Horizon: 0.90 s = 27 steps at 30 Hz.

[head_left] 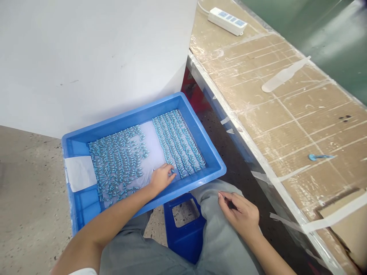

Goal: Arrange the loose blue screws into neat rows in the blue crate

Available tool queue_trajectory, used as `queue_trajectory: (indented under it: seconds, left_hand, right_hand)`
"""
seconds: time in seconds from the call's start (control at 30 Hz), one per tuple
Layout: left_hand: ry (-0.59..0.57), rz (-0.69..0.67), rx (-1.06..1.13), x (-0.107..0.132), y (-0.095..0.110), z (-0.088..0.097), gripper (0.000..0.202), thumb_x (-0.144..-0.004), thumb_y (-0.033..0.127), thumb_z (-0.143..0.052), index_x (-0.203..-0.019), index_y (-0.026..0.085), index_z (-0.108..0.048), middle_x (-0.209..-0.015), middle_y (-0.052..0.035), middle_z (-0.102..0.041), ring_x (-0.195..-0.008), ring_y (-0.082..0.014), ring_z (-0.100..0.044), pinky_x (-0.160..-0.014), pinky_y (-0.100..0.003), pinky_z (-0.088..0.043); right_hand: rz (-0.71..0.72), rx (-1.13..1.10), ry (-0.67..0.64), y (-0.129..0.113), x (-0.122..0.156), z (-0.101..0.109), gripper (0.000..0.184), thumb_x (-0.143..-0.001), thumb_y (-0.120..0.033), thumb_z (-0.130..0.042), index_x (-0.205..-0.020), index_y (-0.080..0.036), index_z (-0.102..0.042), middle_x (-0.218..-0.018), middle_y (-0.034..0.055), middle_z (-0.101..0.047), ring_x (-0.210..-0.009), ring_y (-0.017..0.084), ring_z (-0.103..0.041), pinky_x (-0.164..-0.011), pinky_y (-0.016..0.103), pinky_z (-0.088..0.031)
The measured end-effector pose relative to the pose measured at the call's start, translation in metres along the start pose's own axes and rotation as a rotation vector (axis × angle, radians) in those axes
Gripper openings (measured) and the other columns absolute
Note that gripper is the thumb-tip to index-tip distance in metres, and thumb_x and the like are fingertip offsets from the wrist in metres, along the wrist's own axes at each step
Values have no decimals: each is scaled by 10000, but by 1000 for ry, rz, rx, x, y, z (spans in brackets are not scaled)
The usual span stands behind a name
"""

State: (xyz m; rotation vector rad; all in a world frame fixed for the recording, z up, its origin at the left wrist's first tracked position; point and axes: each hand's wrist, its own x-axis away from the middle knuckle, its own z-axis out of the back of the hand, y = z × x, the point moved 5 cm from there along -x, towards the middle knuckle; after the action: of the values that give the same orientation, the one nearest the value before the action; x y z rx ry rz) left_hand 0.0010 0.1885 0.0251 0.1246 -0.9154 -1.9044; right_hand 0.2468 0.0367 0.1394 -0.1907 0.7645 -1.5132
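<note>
A blue plastic tray (200,131) holds many small light-blue pieces, too small to name. On its right side the pieces (179,143) stand in neat slanting rows; on the left they form a looser spread (117,160). Bare pale lining (155,141) shows between the two groups. Over the near edge of that strip, my left hand (162,177) pinches one small blue piece (172,171) beside the rows. My right hand (241,214) is outside the tray, above my right thigh, with thumb and forefinger pressed together. Whatever may be between those fingertips cannot be made out.
A white paper (80,173) hangs over the tray's left rim. Below the tray is a blue stool (183,233). To the right runs a cardboard-covered table (275,114) bearing a power strip (227,21) and a small blue item (319,157). A white panel (94,57) rises behind the tray.
</note>
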Motion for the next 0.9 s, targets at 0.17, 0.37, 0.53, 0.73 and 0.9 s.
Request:
queue_trajectory:
  seconds: [0.17,0.37,0.53,0.73,0.9]
  left_hand:
    - [-27,10,-77,-3,0,-4,171,-918,294,-576,-1055,241,-664,-924,-35,-680,-829,-179,-648,-748,-281,-485]
    - [-17,15,-55,-2,-4,-4,181,-910,284,-581,-1065,250,-668,-907,-26,-688,-826,-176,-649,-753,-278,-487]
    - [16,40,-59,-1,-6,-1,300,-902,318,-598,-1189,237,-629,-929,-30,-693,-867,-198,-663,-761,-290,-495]
    - [7,40,-98,-2,-5,-5,316,-912,327,-582,-1209,235,-638,-942,-37,-701,-863,-197,-668,-763,-288,-493]
    - [4,50,-70,-2,-6,-5,308,-910,303,-585,-1207,237,-637,-936,-29,-707,-874,-192,-671,-774,-287,-494]
  right_hand:
    - [-6,18,1,-1,0,0,94,-865,-174,-678,-945,-208,-710,-642,-45,-617,-544,71,-565,-564,197,-469]
    - [-6,11,9,0,0,0,99,-864,-180,-673,-948,-213,-712,-639,-45,-620,-539,73,-567,-556,200,-470]
    - [-11,11,0,3,3,-1,111,-865,-166,-671,-958,-208,-715,-648,-37,-622,-551,75,-569,-561,200,-470]
    - [-8,12,5,2,3,0,102,-864,-174,-684,-956,-207,-712,-641,-39,-616,-546,79,-567,-561,205,-466]
    - [4,7,18,-3,-1,1,95,-861,-160,-681,-943,-200,-709,-636,-46,-611,-538,69,-565,-559,193,-459]
